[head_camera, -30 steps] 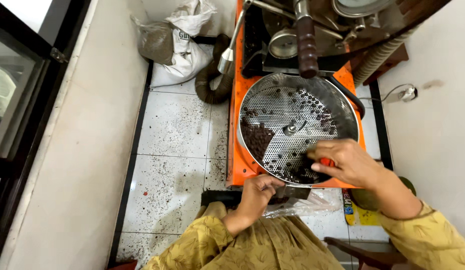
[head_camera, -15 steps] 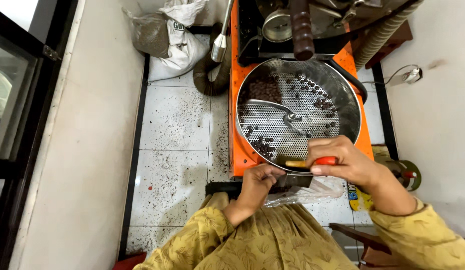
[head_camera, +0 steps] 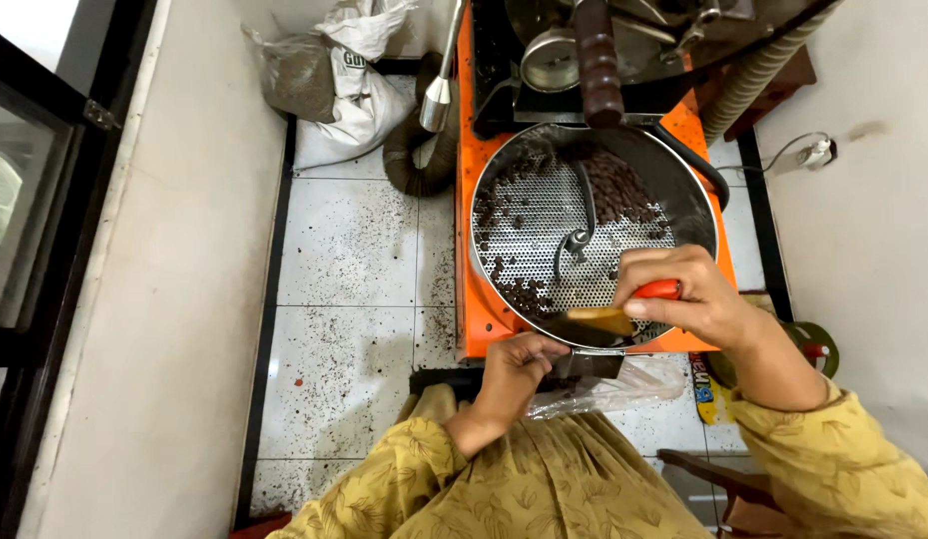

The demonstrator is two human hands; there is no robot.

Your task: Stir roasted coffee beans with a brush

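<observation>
Brush (head_camera: 623, 311) bristles mostly behind right hand (head_camera: 683, 299), tray (head_camera: 504, 200) rim.

White floor tiles (head_camera: 349, 250), speckled with dark crumbs, stretch left of the hands. Beyond them, a white sack (head_camera: 349, 75) slumps on the floor, a ribbed hose (head_camera: 414, 165) curled beside it, touching the orange machine base (head_camera: 474, 319).

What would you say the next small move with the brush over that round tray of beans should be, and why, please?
Probably a short sweep of the red-handled brush toward the near rim of the perforated tray. The right hand holds it right there, dark beans lie by that rim, and the left hand is at the chute just below, beside a clear plastic bag.
</observation>
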